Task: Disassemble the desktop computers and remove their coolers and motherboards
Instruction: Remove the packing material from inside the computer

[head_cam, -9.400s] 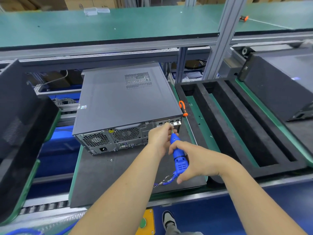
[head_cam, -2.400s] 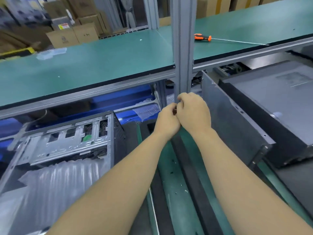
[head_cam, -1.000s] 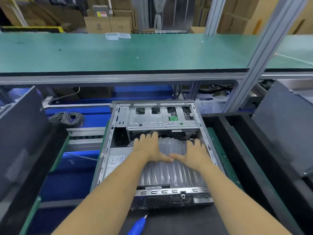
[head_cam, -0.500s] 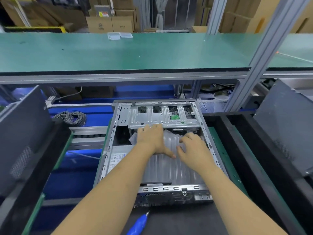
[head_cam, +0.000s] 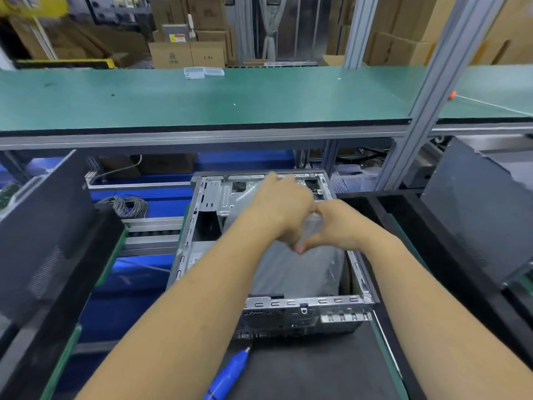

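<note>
You've got both hands, left hand point(head_cam: 284, 209) and right hand point(head_cam: 336, 226), bunched tight on the air cushion point(head_cam: 294, 269), so yanking could snag cables underneath.

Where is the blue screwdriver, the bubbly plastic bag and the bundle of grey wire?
blue screwdriver point(head_cam: 227, 373): head view, on its blue handle.
plastic bag point(head_cam: 291, 272): head view, on the part hanging below the hands.
grey wire bundle point(head_cam: 127, 205): head view, on the middle of the coil.

A factory disassembly line. A long green-matted workbench point(head_cam: 202, 96) on aluminium framing point(head_cam: 427, 111) spans the station. Stacked cardboard boxes point(head_cam: 187, 53) fill the background.
</note>
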Demonstrator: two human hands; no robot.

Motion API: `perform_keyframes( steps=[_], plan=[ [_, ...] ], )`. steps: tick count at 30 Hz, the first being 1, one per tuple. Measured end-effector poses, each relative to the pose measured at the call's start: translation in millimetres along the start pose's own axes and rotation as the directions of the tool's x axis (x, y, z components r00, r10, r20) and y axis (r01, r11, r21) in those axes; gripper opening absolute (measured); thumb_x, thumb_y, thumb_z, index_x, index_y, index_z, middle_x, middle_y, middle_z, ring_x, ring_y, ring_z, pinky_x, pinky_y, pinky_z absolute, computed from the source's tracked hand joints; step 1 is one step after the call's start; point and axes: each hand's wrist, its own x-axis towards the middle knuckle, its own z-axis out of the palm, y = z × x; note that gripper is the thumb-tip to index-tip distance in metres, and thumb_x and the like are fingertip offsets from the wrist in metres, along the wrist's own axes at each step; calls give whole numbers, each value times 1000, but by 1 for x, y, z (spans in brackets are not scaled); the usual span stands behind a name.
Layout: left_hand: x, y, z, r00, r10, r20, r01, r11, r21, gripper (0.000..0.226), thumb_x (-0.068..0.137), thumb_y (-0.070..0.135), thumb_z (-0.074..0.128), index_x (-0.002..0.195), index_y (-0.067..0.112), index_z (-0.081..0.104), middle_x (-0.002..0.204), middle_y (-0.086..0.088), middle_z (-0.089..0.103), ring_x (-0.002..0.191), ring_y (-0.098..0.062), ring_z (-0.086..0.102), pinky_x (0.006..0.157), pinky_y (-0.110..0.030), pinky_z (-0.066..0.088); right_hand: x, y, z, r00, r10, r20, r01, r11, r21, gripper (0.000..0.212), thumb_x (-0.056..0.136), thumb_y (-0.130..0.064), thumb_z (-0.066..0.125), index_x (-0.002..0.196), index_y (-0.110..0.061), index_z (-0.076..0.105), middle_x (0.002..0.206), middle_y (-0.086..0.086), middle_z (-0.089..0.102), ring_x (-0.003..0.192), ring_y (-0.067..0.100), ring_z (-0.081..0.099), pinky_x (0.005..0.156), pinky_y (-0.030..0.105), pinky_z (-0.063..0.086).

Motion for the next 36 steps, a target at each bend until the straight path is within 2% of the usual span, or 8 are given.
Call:
perform_keyframes(
  steps=[3, 7, 9, 13, 18, 24, 30, 36],
  plan=[
    [-6, -21, -42, 953, 38, -299, 2, 991, 133, 61, 71, 63, 75, 123, 36, 63, 135, -2, 50, 131, -29, 36, 115, -48, 20, 1, -36, -12, 937, -66, -344, 180, 933, 311, 37, 59, -43, 92, 85, -33, 69, 77, -13, 71, 69, -2, 60, 63, 23, 48],
    [-13, -59, -77, 598, -264, -757, 75, 959, -275, 102, 71, 41, 82, 154, 37, 23, 166, -12, 6, 151, -38, 5, 122, -53, 5, 5, -74, -55, 697, 58, -715, 451, 739, 500, 33, 74, -35, 86, 101, -24, 70, 92, -20, 75, 87, -4, 69, 69, 12, 51],
    [-14, -64, -68, 578, -550, -603, 77, 772, -631, 108, 77, 54, 77, 158, 36, 8, 166, -10, 1, 152, -34, 3, 123, -51, 11, 1, -78, -71, 659, 171, -732, 446, 695, 564, 37, 76, -43, 84, 105, -27, 68, 95, -23, 74, 91, -6, 68, 71, 9, 51],
    [-8, -46, -8, 810, -586, 32, -88, -176, -980, 81, 81, 34, 82, 149, 21, 39, 146, -7, 51, 132, -25, 51, 112, -47, 40, 0, -57, -63, 758, 245, -604, 280, 715, 640, 22, 80, -41, 81, 91, -27, 68, 84, -20, 74, 82, -2, 70, 73, 19, 56],
    [-12, -33, 47, 906, -325, 270, 82, -490, -868, 43, 80, 17, 80, 121, 17, 67, 113, -8, 74, 103, -29, 71, 89, -44, 58, -3, -10, -35, 864, 320, -388, 42, 723, 690, 48, 90, -61, 58, 117, -21, 62, 109, -7, 70, 100, 11, 66, 84, 28, 53],
    [-21, -32, 41, 891, -406, 202, 57, -342, -938, 47, 80, 10, 81, 124, 15, 64, 110, -6, 75, 99, -27, 73, 85, -44, 58, 9, 18, -10, 927, 375, -24, -159, 450, 878, 61, 69, -73, 69, 114, -31, 68, 120, -6, 70, 105, 15, 68, 95, 37, 52],
    [-64, -32, -1, 887, -444, 127, 130, -23, -991, 42, 69, 4, 84, 107, 19, 73, 99, 2, 77, 90, -18, 75, 80, -37, 58, -3, 12, -8, 995, 78, -67, 49, 216, 975, 87, 82, -72, 59, 151, -25, 38, 152, 5, 46, 138, 29, 46, 114, 55, 33],
    [-155, -16, -22, 973, -189, 129, 148, 88, -985, 39, 64, 4, 79, 103, 11, 74, 103, -10, 76, 94, -31, 74, 80, -43, 61, -74, -35, -11, 992, -108, -63, 62, -15, 998, 64, 108, -50, 18, 100, -27, 77, 102, -5, 74, 98, 12, 69, 85, 32, 56]
  ],
)
